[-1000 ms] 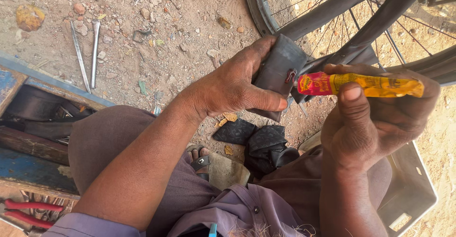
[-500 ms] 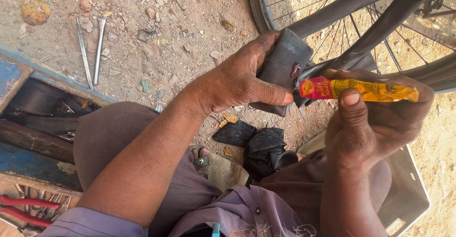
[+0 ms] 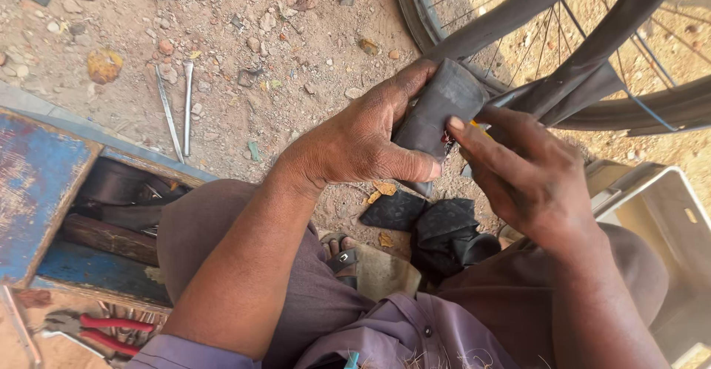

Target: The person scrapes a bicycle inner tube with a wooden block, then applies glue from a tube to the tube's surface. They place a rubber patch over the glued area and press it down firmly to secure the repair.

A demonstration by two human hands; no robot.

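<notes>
Two bare hands work over dusty, stony ground, seen from above. At far left sits a worn blue wooden toolbox (image 3: 37, 191), with red-handled pliers (image 3: 104, 328) lying below it and two thin metal levers (image 3: 178, 110) on the dirt just beyond. Toward the middle, the left hand (image 3: 355, 143) is clamped around a folded length of black rubber inner tube (image 3: 437, 106), thumb underneath and fingers curled over the top. Beneath it, scraps of black rubber (image 3: 437, 228) lie between the person's knees. The right hand (image 3: 526, 173) presses its fingertips together against the tube, pinching a small yellow and red glue tube (image 3: 463, 133) that is mostly hidden. Behind the hands stands a bicycle wheel (image 3: 444, 14); at far right, a pale plastic tub (image 3: 659, 236). The step appears to be applying glue to the tube for patching; spreading it evenly would need steady pressure.
</notes>
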